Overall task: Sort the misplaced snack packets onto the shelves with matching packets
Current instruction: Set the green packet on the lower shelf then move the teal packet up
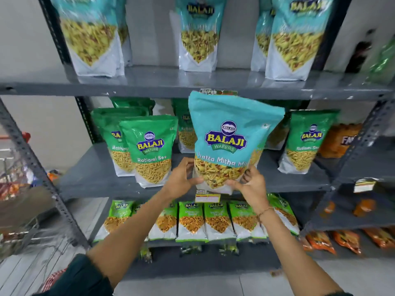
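I hold a teal Khatta Mitha Mix packet (229, 137) upright in front of the middle shelf (89, 176). My left hand (181, 178) grips its lower left corner and my right hand (252, 182) grips its lower right corner. Matching teal packets (198, 33) stand on the top shelf (149, 82) above. Green Ratlami Sev packets (152, 150) fill the middle shelf on both sides of the held packet, with more partly hidden behind it.
Light-green packets (191, 221) line the bottom shelf. An orange packet (339, 139) stands at the middle shelf's right end. Orange packets (320, 240) lie on a second rack to the right. A wire trolley (19, 199) with goods stands at the left.
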Available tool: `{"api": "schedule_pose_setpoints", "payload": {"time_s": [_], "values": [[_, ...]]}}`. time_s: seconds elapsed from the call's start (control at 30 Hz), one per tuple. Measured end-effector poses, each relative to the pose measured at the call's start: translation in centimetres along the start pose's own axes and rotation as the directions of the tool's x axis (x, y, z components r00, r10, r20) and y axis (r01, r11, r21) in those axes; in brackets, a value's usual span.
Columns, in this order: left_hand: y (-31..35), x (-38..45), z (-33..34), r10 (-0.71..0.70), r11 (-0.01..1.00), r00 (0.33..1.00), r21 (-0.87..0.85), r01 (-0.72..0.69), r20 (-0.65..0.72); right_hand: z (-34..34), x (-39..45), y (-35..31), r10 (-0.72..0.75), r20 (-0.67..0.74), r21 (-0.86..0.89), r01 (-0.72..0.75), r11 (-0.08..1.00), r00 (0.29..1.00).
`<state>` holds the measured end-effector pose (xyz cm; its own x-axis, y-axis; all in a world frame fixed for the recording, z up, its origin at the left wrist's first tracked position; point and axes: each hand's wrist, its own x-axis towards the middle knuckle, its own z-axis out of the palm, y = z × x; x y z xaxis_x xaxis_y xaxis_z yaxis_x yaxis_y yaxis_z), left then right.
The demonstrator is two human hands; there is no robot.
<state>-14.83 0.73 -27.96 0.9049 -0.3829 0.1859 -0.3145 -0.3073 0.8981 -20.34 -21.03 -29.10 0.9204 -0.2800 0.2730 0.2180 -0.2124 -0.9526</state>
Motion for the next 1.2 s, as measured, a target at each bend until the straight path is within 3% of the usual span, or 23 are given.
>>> {"api": "schedule_pose_setpoints", "payload": {"time_s": [0.17,0.37,0.6,0.8,1.2], "values": [[6.4,-1.0,-3.6,0.078,0.992,0.995,-0.099,-0.083,-0.054,-0.8,0.5,-7.4,-0.115,0.018,0.022,0.115,0.993,0.993],[13.8,0.0,-8.6,0.229,0.971,0.961,-0.025,-0.236,-0.157,-0.8,2.9,-16.2,-0.257,0.027,0.046,0.255,0.966,0.966],[19.4,2.8,-12.8,0.328,0.945,0.92,0.092,-0.315,-0.217,-0.4,7.7,-23.2,-0.32,0.111,0.054,0.315,0.947,0.941],[20.7,7.9,-15.3,0.328,0.942,0.909,0.153,-0.297,-0.255,0.8,13.5,-25.0,-0.316,0.121,0.056,0.311,0.949,0.941],[18.4,18.2,-16.6,0.206,0.978,0.942,0.058,-0.198,-0.264,3.1,24.3,-23.0,-0.247,0.192,0.091,0.233,0.968,0.95]]}}
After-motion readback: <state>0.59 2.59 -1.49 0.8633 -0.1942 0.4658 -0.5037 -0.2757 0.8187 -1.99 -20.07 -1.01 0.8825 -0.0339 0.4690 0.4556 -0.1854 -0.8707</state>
